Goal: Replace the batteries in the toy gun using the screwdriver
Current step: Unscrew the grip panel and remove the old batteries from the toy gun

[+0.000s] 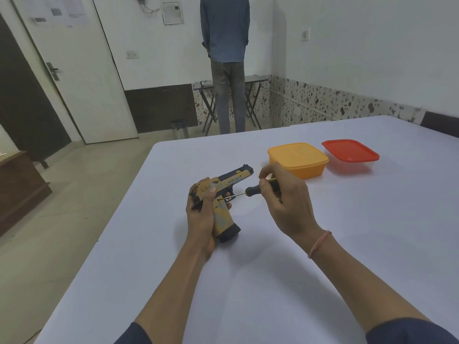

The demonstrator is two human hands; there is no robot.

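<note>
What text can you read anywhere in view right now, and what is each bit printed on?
"DESERT EAGLE": on the side of the toy gun, as best it reads; a smaller line under it is too small to read.
The papers on the door: print too blurred to read.
The sheet on the wall: too small to read.
The orange box, the red-lidded box and the screwdriver: no lettering visible.
</note>
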